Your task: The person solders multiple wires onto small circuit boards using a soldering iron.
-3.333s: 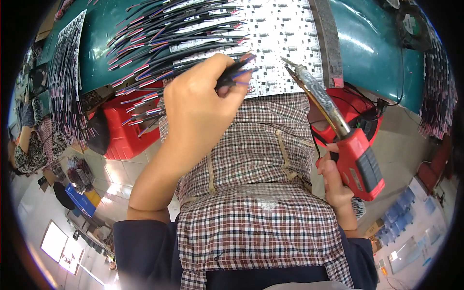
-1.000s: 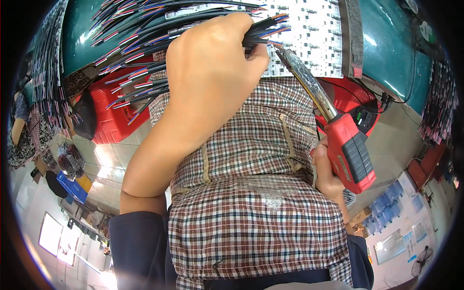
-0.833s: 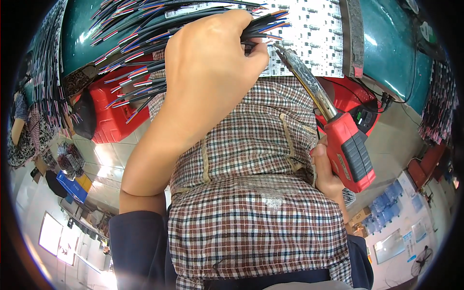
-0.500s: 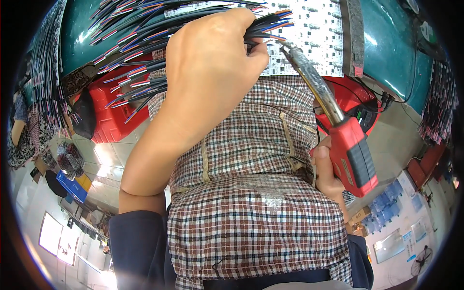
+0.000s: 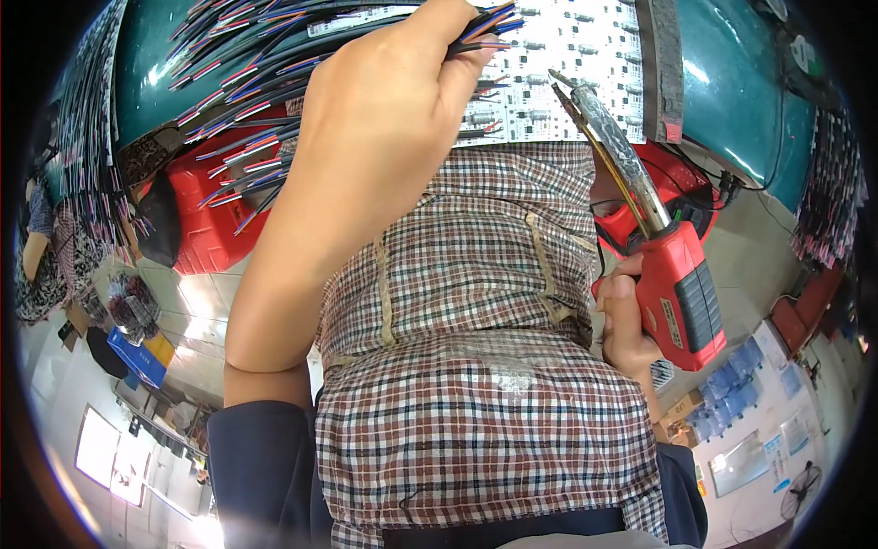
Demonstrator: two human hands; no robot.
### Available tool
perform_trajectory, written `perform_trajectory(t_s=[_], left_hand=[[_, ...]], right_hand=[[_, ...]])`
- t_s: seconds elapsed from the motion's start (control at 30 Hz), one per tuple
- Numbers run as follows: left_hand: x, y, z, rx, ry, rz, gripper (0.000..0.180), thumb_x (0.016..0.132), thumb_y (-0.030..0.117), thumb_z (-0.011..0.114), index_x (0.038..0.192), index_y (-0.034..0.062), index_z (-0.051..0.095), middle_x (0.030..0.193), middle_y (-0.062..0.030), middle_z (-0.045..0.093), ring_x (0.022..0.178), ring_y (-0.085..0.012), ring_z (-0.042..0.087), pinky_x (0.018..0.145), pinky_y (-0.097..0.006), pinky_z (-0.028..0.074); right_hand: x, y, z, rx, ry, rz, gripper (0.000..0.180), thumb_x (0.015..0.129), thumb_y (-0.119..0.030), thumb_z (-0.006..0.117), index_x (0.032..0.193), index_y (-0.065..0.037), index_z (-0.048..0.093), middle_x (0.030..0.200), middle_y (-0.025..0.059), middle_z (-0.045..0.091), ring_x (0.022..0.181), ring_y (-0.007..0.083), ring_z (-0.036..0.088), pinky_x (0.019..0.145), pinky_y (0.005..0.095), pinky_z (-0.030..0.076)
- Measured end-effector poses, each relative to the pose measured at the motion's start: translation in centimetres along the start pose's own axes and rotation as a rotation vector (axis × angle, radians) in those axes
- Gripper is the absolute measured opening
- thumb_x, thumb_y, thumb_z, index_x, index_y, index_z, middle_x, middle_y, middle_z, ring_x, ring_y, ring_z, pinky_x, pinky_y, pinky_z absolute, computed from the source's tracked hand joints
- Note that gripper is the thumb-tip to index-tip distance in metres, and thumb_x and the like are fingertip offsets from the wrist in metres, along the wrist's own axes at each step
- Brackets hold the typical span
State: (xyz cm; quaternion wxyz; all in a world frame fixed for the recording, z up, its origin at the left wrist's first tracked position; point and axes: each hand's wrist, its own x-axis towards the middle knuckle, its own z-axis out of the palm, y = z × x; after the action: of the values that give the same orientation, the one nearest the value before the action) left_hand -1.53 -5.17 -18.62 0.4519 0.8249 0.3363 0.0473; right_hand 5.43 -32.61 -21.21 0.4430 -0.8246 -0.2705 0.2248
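My left hand (image 5: 384,114) is closed around a bunch of black cables (image 5: 485,35), whose stripped ends show blue, orange and dark wires. It sits over the left part of a white circuit board panel (image 5: 585,55) dotted with small components. A few cable ends lie on the panel's near edge beside the wrist. My right hand (image 5: 626,320) is wrapped around the handle of a red and black soldering gun (image 5: 679,293). The gun's long metal barrel points up and left, with its tip over the panel, apart from the cables.
More black cables (image 5: 247,55) with red, white and blue ends spread left over the green table (image 5: 146,82). Further bundles hang at the far left and right (image 5: 832,201). A dark bar (image 5: 665,73) borders the panel. Red plastic stools (image 5: 215,220) stand below the table.
My left hand has shifted up and left with the cables. The soldering gun has moved right, its tip drawing away from the wires. Cable ends at the panel's near edge have come into view.
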Motion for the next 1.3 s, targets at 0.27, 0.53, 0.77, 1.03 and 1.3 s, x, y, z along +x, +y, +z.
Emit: perform_trajectory(t_s=[0.27, 0.53, 0.77, 1.03, 1.3], left_hand=[[-0.6, -2.2, 0.6, 0.325, 0.409, 0.357, 0.016, 0.089, 0.015, 0.067, 0.101, 0.0030, 0.068, 0.080, -0.0076, 0.069, 0.067, -0.0170, 0.062, 0.065, -0.028, 0.049], [-2.5, -2.4, 3.4, 0.303, 0.217, 0.212, 0.015, 0.081, 0.016, 0.076, 0.083, 0.0063, 0.066, 0.064, -0.0043, 0.063, 0.049, -0.0135, 0.054, 0.048, -0.027, 0.041], [-2.3, -3.2, 4.1, 0.307, 0.280, 0.296, 0.019, 0.077, 0.019, 0.080, 0.081, 0.0058, 0.066, 0.062, -0.0060, 0.061, 0.048, -0.0174, 0.055, 0.047, -0.029, 0.042], [-2.3, -3.3, 4.3, 0.313, 0.276, 0.290, 0.018, 0.077, 0.018, 0.079, 0.083, 0.0057, 0.068, 0.063, -0.0065, 0.062, 0.049, -0.0188, 0.056, 0.048, -0.030, 0.043], [-2.3, -3.3, 4.4, 0.346, 0.266, 0.297, 0.018, 0.077, 0.016, 0.079, 0.085, 0.0041, 0.068, 0.065, -0.0075, 0.064, 0.052, -0.0194, 0.061, 0.051, -0.030, 0.046]], right_hand=[[-1.3, 0.0, -2.2, -0.053, -0.133, 0.047, 0.015, 0.093, -0.009, 0.058, 0.100, 0.003, 0.054, 0.065, 0.0051, 0.051, 0.049, 0.0092, 0.040, 0.050, 0.0260, 0.037], [-1.8, -0.7, -2.5, -0.113, -0.132, 0.147, 0.021, 0.078, -0.006, 0.073, 0.098, -0.002, 0.069, 0.088, 0.0141, 0.068, 0.072, 0.0309, 0.066, 0.067, 0.0368, 0.053], [-0.6, -0.2, -1.4, -0.064, -0.164, 0.030, 0.017, 0.078, -0.005, 0.074, 0.093, 0.000, 0.067, 0.082, 0.0124, 0.065, 0.066, 0.0276, 0.064, 0.061, 0.0343, 0.050], [-0.5, 0.1, -1.1, -0.079, -0.201, 0.036, 0.015, 0.079, -0.005, 0.073, 0.092, 0.000, 0.067, 0.079, 0.0116, 0.064, 0.063, 0.0261, 0.063, 0.058, 0.0333, 0.049], [-0.2, -0.1, -0.7, -0.084, -0.165, -0.010, 0.016, 0.079, -0.005, 0.073, 0.093, 0.000, 0.068, 0.081, 0.0120, 0.065, 0.066, 0.0269, 0.064, 0.060, 0.0344, 0.050]])
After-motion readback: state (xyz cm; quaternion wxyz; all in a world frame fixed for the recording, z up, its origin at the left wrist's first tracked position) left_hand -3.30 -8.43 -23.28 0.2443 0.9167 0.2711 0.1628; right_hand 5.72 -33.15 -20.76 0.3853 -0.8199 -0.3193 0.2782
